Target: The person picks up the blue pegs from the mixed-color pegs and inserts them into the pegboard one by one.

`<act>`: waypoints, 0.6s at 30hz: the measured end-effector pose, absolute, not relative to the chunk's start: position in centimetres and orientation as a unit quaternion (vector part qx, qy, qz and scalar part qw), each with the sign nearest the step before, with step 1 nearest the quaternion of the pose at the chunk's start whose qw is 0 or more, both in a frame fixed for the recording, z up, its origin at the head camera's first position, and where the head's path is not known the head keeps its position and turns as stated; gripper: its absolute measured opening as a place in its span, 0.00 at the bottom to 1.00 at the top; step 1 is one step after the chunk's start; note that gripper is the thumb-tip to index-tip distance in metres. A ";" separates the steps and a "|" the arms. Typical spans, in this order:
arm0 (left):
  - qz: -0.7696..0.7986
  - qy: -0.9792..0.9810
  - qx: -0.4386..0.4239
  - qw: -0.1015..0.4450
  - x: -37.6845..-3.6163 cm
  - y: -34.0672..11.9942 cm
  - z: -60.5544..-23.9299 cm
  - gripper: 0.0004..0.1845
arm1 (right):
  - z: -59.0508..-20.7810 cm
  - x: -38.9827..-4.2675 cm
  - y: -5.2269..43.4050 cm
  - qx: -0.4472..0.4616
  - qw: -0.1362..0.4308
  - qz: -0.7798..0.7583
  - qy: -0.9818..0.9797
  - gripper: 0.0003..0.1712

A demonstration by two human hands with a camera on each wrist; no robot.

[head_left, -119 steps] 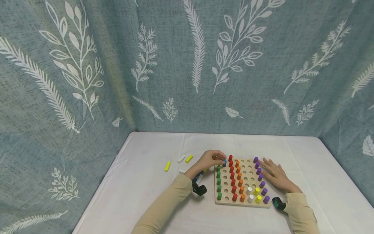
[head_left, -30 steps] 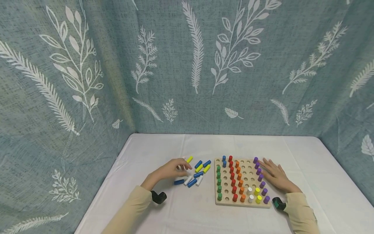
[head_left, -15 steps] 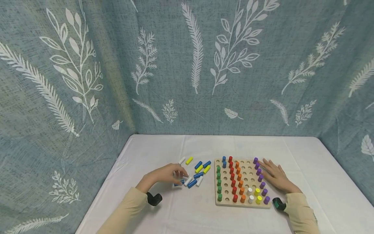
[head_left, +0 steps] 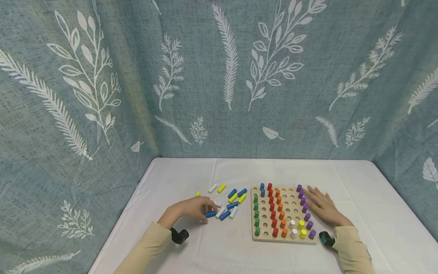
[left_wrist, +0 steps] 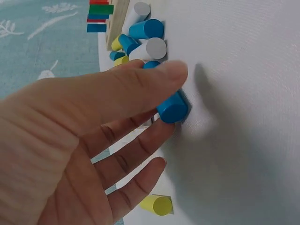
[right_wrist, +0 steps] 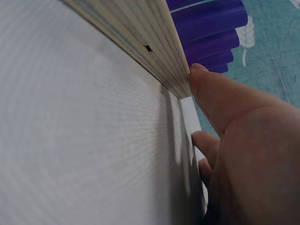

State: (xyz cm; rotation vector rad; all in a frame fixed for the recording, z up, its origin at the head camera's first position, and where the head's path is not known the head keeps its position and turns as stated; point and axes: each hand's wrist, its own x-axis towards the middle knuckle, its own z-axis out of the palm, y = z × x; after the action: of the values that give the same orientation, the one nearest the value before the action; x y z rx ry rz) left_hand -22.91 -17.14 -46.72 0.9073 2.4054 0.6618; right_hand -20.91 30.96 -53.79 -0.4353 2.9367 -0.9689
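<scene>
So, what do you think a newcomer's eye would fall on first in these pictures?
Probably the flat, pale wooden pegboard on the white cloth-covered table, with its columns of coloured cylindrical pegs. Then perhaps the left hand, curved about a blue cylindrical peg among loose pegs left of the board. Behind everything, the teal fabric backdrop with white leaf prints fills most of the head view.
</scene>
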 end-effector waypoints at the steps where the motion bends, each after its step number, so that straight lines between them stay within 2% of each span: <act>1: 0.242 0.879 0.333 0.241 -22.9 -17.1 -46.7 0.19 | -53.8 -20.9 31.0 -0.139 0.009 -0.310 0.940 0.31; 18: 0.287 0.864 0.344 0.231 -22.6 -17.5 -46.4 0.18 | -53.6 -20.9 30.8 -0.138 0.011 -0.313 0.940 0.31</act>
State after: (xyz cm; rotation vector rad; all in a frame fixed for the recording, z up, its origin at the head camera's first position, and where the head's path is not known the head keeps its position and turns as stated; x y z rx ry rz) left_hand -22.65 -17.53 -46.37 0.9465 2.3758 0.7888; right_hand -20.89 30.78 -53.55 -0.4299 2.9322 -0.9751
